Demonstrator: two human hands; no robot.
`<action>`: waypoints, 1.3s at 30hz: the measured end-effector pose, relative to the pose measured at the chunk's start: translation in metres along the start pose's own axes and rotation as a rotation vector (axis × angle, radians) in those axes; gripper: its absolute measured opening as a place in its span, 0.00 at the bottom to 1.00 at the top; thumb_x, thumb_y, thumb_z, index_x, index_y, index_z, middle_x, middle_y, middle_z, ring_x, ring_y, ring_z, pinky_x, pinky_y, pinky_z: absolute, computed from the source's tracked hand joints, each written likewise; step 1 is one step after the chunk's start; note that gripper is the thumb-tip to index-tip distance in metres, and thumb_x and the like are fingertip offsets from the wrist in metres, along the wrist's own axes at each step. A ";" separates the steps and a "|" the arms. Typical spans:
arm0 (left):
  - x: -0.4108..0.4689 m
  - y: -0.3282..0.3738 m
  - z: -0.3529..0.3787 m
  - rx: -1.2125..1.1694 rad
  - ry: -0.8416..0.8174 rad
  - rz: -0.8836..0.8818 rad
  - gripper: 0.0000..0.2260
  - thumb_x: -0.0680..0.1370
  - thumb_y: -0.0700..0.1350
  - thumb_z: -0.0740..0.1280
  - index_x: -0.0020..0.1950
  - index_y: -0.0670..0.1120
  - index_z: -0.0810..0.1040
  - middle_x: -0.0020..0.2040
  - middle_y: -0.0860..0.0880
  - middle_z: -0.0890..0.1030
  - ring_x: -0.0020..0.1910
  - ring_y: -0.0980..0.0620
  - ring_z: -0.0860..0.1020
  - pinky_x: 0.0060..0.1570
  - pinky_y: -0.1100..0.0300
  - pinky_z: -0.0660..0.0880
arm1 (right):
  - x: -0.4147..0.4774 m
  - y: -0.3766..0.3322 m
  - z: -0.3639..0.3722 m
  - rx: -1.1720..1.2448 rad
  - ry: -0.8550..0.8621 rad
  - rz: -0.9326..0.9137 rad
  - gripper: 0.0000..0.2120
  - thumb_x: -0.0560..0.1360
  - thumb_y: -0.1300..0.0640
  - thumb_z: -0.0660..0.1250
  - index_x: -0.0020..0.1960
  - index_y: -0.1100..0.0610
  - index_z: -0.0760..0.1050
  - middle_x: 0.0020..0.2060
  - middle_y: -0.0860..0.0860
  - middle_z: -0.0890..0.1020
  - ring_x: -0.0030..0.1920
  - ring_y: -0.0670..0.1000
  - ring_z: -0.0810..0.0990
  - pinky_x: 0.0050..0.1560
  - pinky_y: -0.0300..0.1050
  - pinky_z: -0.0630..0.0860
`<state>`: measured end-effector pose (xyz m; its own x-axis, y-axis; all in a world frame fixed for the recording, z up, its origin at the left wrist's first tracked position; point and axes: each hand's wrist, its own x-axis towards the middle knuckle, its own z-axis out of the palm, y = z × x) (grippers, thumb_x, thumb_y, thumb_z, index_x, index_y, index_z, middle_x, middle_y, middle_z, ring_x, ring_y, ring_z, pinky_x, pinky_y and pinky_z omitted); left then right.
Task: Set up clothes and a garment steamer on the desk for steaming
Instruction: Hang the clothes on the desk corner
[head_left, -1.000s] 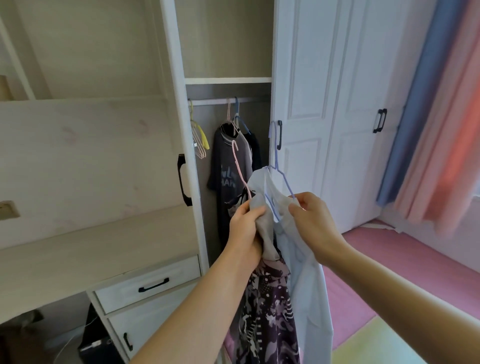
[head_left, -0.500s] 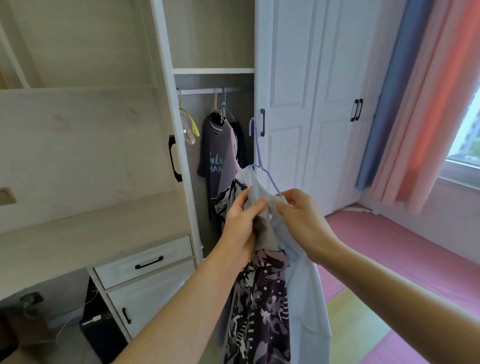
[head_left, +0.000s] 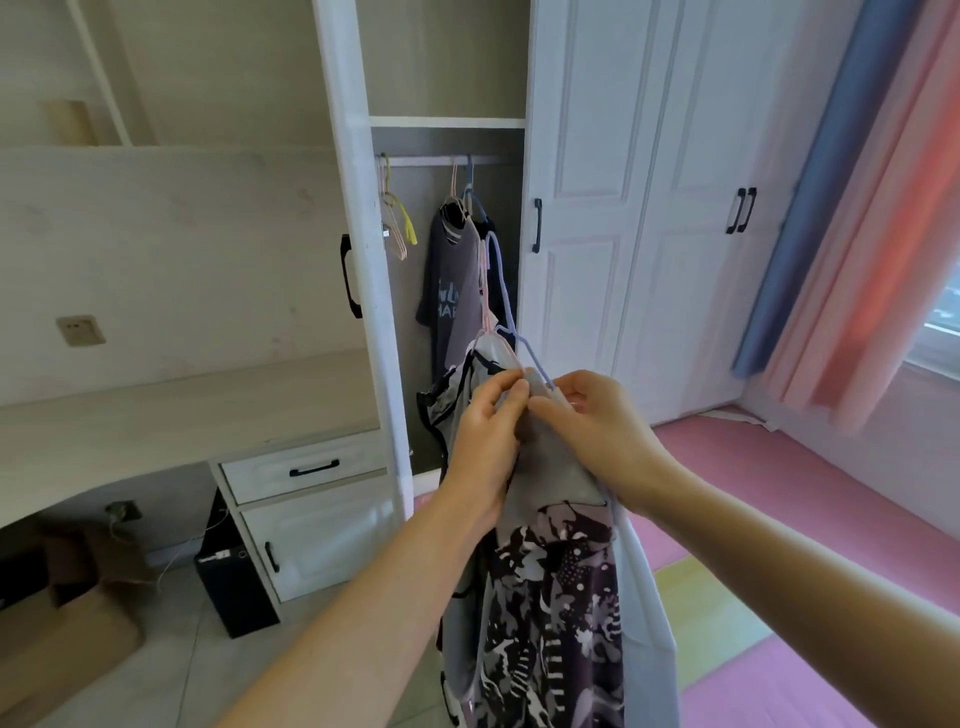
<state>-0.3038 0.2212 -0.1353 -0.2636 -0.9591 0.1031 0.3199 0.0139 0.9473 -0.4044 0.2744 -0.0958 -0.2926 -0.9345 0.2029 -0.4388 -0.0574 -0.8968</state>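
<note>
Both hands are up in front of the open wardrobe (head_left: 582, 130), holding a bundle of clothes (head_left: 550, 597) by its top. The left hand (head_left: 485, 431) has its fingers curled into the grey cloth at the neck; the right hand (head_left: 592, 431) pinches the same spot from the other side, thumb nearly touching the left fingers. Two hangers rise out of the bundle towards the wardrobe opening, a purple hanger (head_left: 511, 332) and a pink hanger (head_left: 485, 306). Below the hands the clothes hang straight down: a dark patterned piece in the middle and a pale blue garment (head_left: 649, 623) on the side away from the desk.

Inside the wardrobe a grey T-shirt (head_left: 449, 291) hangs from the rail (head_left: 441, 160), with a few bare hangers (head_left: 397, 228) beside it. The desk (head_left: 156, 415) joins the wardrobe's left side, a drawer (head_left: 306, 467) under its near end. On the wardrobe's right hang blue and pink curtains (head_left: 857, 208).
</note>
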 end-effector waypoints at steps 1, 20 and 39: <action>-0.006 -0.001 0.002 -0.012 0.017 -0.013 0.11 0.81 0.47 0.60 0.60 0.50 0.79 0.55 0.47 0.83 0.52 0.53 0.81 0.47 0.62 0.77 | -0.004 0.002 -0.004 -0.032 -0.020 -0.015 0.10 0.73 0.51 0.67 0.51 0.54 0.78 0.44 0.50 0.83 0.47 0.49 0.81 0.48 0.46 0.79; -0.067 0.047 -0.079 -0.486 0.258 -0.085 0.05 0.81 0.36 0.56 0.51 0.40 0.71 0.46 0.38 0.84 0.44 0.44 0.84 0.39 0.58 0.81 | -0.066 0.003 -0.004 -0.046 -0.414 -0.300 0.07 0.76 0.62 0.66 0.51 0.55 0.80 0.44 0.47 0.84 0.46 0.42 0.81 0.49 0.33 0.75; -0.158 0.109 -0.224 -0.505 0.572 0.015 0.10 0.82 0.33 0.51 0.49 0.35 0.71 0.66 0.34 0.74 0.65 0.38 0.74 0.67 0.47 0.68 | -0.070 -0.082 0.189 -0.233 -0.756 -0.257 0.10 0.78 0.54 0.62 0.42 0.56 0.79 0.40 0.57 0.82 0.38 0.51 0.75 0.41 0.45 0.73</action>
<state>-0.0231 0.3106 -0.1159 0.2123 -0.9588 -0.1887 0.7334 0.0287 0.6792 -0.1872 0.2777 -0.1108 0.4542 -0.8909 -0.0030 -0.6028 -0.3049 -0.7373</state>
